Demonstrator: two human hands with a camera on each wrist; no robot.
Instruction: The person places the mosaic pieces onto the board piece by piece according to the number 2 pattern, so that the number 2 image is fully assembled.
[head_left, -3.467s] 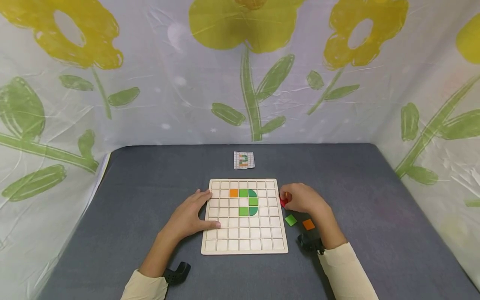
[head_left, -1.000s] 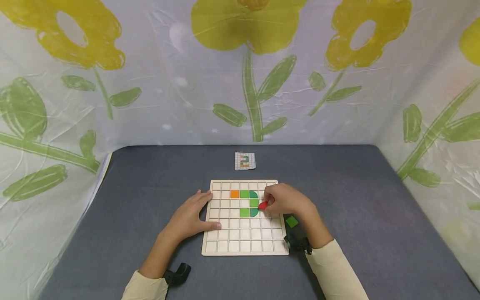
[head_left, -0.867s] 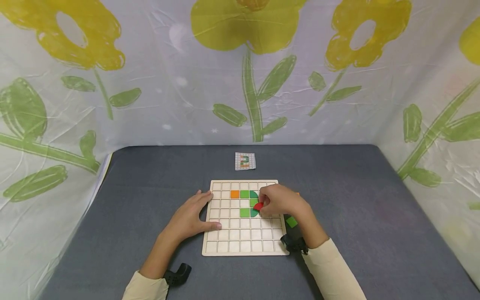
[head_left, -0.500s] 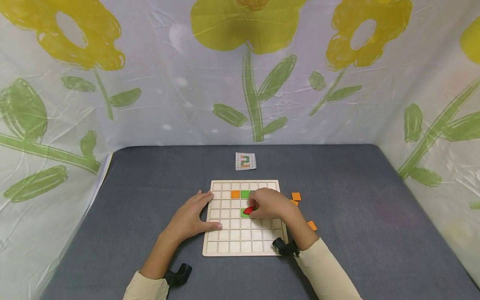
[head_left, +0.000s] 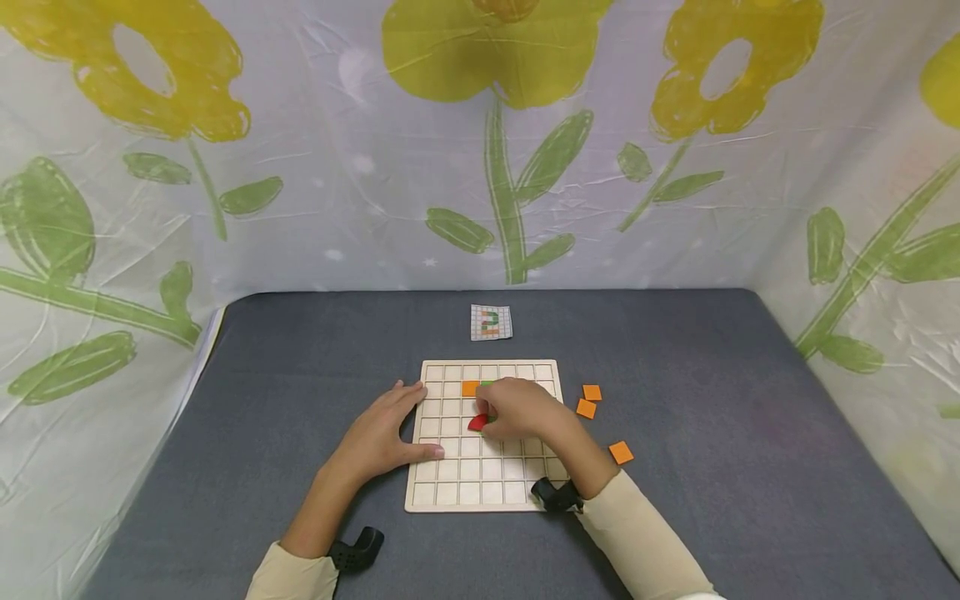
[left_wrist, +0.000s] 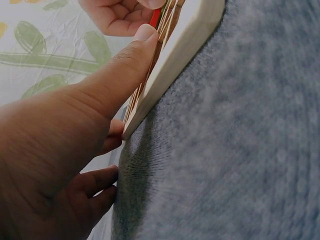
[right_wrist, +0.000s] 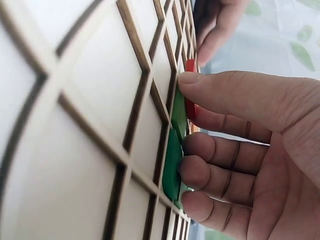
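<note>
My right hand point(head_left: 517, 408) pinches a red tile with a rounded edge point(head_left: 477, 422) between thumb and finger, just over the middle of a pale wooden grid board point(head_left: 438, 495). In the right wrist view, a light green tile point(right_wrist: 178, 107) and a dark green tile point(right_wrist: 172, 165) sit in the grid beneath the fingers. An orange square tile point(head_left: 470, 389) lies in an upper cell. From the head, my right hand covers most of the green tiles. My left hand point(head_left: 378, 429) rests spread at the board's left edge, its thumb lying on top.
Loose orange square tiles point(head_left: 592, 392) lie on the dark grey table point(head_left: 300, 358) right of the board. A small card with a printed coloured grid pattern point(head_left: 491, 322) lies behind the board. A flowered cloth point(head_left: 337, 167) hangs beyond the table's far edge.
My right hand picked up the red tile beside the board and carried it leftward over the grid. The left hand stays put. The loose green tile is now hidden by my right arm.
</note>
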